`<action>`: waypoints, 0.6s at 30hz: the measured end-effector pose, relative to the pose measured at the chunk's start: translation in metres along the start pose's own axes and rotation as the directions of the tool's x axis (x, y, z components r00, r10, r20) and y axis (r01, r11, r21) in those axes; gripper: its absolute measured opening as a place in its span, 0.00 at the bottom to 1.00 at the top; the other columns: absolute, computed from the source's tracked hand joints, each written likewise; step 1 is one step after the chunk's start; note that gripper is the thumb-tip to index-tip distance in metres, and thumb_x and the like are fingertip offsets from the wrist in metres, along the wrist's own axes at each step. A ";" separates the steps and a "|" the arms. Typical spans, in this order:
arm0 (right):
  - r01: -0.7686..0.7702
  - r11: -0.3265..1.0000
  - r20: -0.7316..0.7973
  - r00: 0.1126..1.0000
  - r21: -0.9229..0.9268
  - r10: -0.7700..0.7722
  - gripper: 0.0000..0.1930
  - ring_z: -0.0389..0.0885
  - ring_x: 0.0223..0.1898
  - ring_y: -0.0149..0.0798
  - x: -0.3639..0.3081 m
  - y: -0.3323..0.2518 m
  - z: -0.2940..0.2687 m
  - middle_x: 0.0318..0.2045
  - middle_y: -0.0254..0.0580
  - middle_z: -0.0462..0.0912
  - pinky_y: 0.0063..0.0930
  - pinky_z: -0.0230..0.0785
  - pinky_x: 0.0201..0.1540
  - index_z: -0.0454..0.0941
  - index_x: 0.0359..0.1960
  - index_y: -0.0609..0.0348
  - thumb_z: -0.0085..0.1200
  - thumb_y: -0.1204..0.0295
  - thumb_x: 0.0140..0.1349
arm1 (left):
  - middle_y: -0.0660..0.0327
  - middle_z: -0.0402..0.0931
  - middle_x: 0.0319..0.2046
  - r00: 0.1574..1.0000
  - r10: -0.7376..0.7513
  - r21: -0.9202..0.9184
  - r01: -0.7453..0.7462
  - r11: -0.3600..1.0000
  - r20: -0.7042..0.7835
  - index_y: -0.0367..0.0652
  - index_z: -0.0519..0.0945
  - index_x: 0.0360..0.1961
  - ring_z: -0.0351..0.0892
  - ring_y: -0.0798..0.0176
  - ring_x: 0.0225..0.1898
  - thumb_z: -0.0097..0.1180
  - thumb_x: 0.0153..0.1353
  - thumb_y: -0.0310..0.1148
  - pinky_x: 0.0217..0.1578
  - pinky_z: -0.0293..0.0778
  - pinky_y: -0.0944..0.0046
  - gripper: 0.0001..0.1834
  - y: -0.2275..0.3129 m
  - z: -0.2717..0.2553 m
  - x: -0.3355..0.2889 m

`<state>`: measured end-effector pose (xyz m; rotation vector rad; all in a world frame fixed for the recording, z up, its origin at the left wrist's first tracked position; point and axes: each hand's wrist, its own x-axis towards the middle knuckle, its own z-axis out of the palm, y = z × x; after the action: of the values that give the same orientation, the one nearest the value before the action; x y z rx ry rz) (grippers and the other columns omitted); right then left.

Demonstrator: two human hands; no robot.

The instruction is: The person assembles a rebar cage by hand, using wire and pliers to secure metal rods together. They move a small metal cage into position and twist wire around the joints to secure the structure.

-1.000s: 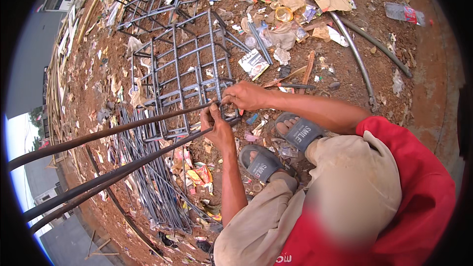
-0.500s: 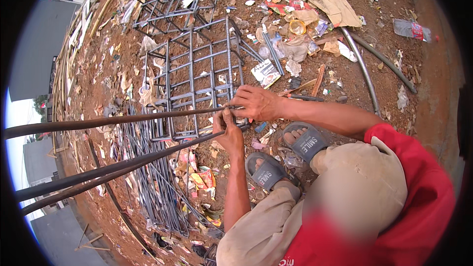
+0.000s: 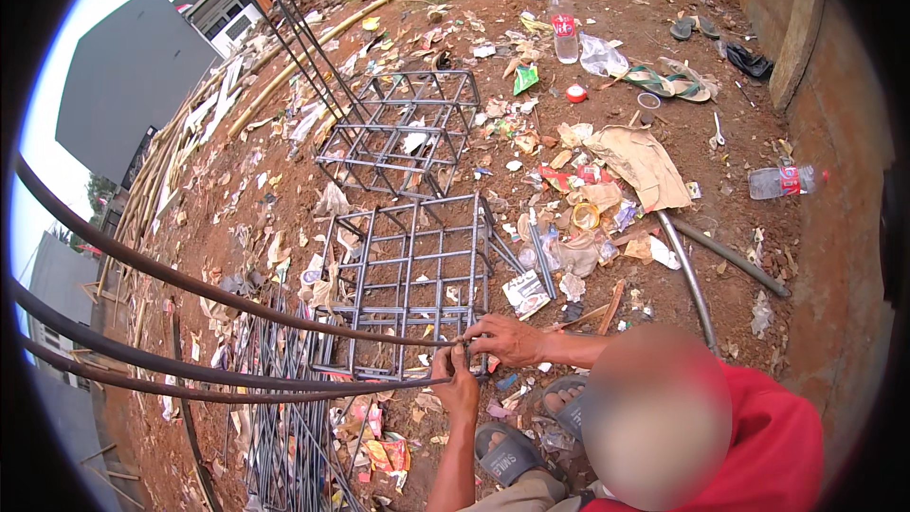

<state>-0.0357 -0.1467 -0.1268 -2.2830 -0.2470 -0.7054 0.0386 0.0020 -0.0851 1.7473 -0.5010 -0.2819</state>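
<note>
Beside the near right corner of a welded-looking steel bar cage (image 3: 410,256), my two hands meet. My left hand (image 3: 459,387) is closed, thumb up, around the end of a long dark steel bar (image 3: 237,303) that runs in from the left. Just right of it, my right hand (image 3: 512,339) has its fingers bent and pressed together at the same spot; what they pinch is too small to make out. Two more dark bars (image 3: 190,370) pass below the first and end near my left hand.
A bundle of thin rods (image 3: 284,427) lies left of my feet. Beyond stands a second cage (image 3: 408,133). Cardboard (image 3: 645,166), a grey pipe (image 3: 687,275), a plastic bottle (image 3: 782,182) and litter cover the dirt at right. A wall (image 3: 853,104) borders the right side.
The view has tilted up, so the cages and hands appear lower and more far ground shows. Both hands stay together at the bar's end by the cage corner.
</note>
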 end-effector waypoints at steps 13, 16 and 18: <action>-0.216 0.954 -0.136 0.959 0.206 0.247 0.17 0.74 0.55 0.52 -0.005 -0.013 0.016 0.53 0.52 0.70 0.38 0.71 0.55 0.75 0.46 0.56 0.64 0.70 0.56 | 0.62 0.78 0.34 0.997 0.074 -0.007 -0.074 0.997 0.000 0.35 0.79 0.38 0.71 0.73 0.35 0.53 0.71 0.33 0.36 0.69 0.70 0.11 -0.014 0.000 0.007; -0.319 0.912 -0.223 0.899 0.257 0.377 0.12 0.76 0.53 0.49 -0.009 -0.019 0.024 0.48 0.47 0.73 0.36 0.72 0.53 0.76 0.43 0.58 0.62 0.73 0.58 | 0.64 0.76 0.32 0.999 0.027 0.040 -0.027 0.999 0.020 0.35 0.79 0.38 0.68 0.75 0.32 0.53 0.70 0.34 0.33 0.66 0.71 0.11 -0.011 0.000 0.005; -0.317 0.919 -0.271 0.886 0.236 0.375 0.13 0.77 0.51 0.47 -0.005 -0.026 0.025 0.45 0.46 0.76 0.36 0.71 0.52 0.77 0.44 0.60 0.62 0.72 0.59 | 0.66 0.75 0.31 0.999 0.041 0.012 -0.041 0.999 0.011 0.35 0.80 0.39 0.66 0.76 0.30 0.53 0.71 0.34 0.31 0.64 0.72 0.11 -0.008 0.001 0.005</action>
<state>-0.0394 -0.1107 -0.1291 -1.9313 0.2359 -0.8013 0.0442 0.0000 -0.0929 1.7462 -0.5468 -0.2604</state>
